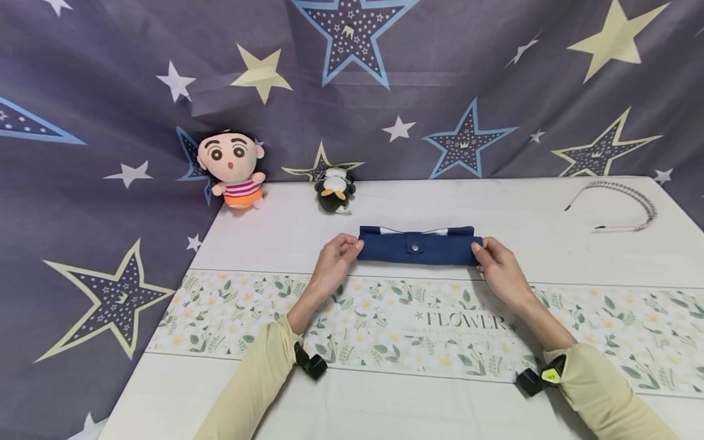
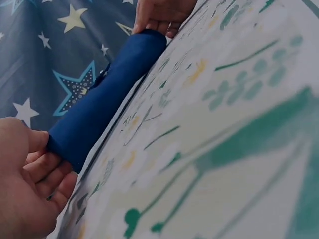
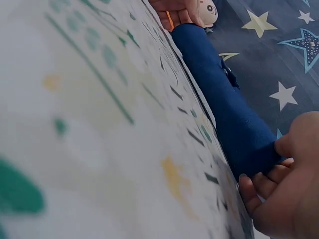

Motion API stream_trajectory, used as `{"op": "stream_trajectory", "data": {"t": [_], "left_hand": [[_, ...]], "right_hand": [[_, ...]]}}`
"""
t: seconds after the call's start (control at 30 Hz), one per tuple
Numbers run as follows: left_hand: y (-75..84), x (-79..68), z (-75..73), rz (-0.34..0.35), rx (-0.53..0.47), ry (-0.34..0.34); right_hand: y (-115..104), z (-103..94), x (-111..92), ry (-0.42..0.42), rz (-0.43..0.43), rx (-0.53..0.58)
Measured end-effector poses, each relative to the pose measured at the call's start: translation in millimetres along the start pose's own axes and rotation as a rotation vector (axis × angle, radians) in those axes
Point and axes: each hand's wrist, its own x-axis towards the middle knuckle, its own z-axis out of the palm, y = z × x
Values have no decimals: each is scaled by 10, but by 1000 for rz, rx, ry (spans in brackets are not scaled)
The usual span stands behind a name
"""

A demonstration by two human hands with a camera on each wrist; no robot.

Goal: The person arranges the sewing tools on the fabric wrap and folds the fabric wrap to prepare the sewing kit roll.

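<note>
A navy blue fabric roll, long and narrow, lies across the middle of the table in the head view. A small tab with a round metal snap sits at its centre, and white material shows along its far edge. My left hand pinches the left end between thumb and fingers. At the opposite end, my right hand grips the roll the same way. In the left wrist view the thumb of the left hand lies on top with fingers beneath. The right wrist view shows the right hand curled around its end.
Behind the roll stand a plush doll at the far left and a penguin plush. A braided headband lies at the back right. A floral printed strip runs across the white table. A starry curtain hangs behind.
</note>
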Motion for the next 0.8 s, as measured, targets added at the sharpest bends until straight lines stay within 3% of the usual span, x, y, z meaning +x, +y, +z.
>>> {"op": "stream_trajectory", "data": {"t": [0.37,0.63,0.8], "left_hand": [[4,78,19,6,30,6],[-10,94,-9,-32,-32,12],[10,109,-35,-24,12,-2]], "right_hand": [[35,-41,55,-3,-73,-126],[46,-69,102,-68,-52,-31],[53,-95,107,-91,-66,-54]]}}
